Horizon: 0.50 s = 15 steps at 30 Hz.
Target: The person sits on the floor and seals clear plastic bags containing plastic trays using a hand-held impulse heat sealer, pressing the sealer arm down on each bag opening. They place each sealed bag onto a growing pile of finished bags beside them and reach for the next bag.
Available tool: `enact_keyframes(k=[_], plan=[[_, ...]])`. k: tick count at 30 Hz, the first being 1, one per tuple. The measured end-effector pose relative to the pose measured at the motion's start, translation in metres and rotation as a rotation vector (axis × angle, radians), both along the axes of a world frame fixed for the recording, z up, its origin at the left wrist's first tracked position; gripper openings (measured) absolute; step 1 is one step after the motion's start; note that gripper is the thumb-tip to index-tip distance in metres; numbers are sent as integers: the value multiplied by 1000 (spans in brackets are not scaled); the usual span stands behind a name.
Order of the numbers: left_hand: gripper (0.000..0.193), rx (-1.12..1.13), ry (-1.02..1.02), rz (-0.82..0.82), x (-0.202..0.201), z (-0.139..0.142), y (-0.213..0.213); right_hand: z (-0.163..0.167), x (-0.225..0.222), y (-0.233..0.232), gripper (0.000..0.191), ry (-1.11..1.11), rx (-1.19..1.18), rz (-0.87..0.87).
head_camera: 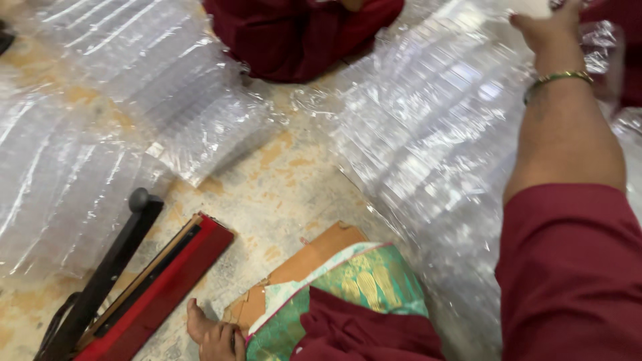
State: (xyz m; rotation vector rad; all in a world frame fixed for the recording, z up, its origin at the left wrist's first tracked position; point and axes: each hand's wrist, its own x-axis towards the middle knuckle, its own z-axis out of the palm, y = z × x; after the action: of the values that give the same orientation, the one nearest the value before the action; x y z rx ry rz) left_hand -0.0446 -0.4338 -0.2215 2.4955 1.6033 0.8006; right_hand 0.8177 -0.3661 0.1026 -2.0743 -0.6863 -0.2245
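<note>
1. R hand [545, 23] is stretched far out to the top-right, at the far end of a long clear bubble-wrap sheet [428, 134]. Fingers run off the top edge of view, so I can't tell if they pinch the wrap or only rest on it; the arm is out straight, prob. because that end of the sheet lies well away from the body
2. A thin gold-green bangle [558, 78] sits on that wrist; a maroon sleeve [568, 267] covers the upper arm
3. L hand isn't in view, so no grip to report
4. That sheet runs from the top-right down to the lower middle of the floor, passing just beside the person's knee, flat and spread, as if laid out full length
5. A second bubble-wrap sheet [100, 120] covers the left side of the floor [281, 180], its near corner folded over itself. Bare, worn floor shows between the two
6. Lower-left corner: a red-and-black bar tool with a long black lever arm [134, 281], lever raised, prob. a heat sealer, near the left sheet's edge
7. Bottom middle: the person sits on the floor, bare foot [207, 331] tucked under a green-and-gold cloth [354, 281] over the knee, with brown cardboard [307, 261] underneath as a seat pad, by the look of it
8. Top middle: another person in maroon cloth [294, 33] sits across the floor, between the two sheets' far ends
</note>
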Motion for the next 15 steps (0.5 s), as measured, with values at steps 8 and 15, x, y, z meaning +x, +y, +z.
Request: enact_keyframes(k=[8,15], plan=[[18,233,-93,-98,5,3,22,-29,-8,17,50,14,-418,-256],[18,4,-99,-26,-5,5,6,-4,-20,17,20,-143,-42,-102]])
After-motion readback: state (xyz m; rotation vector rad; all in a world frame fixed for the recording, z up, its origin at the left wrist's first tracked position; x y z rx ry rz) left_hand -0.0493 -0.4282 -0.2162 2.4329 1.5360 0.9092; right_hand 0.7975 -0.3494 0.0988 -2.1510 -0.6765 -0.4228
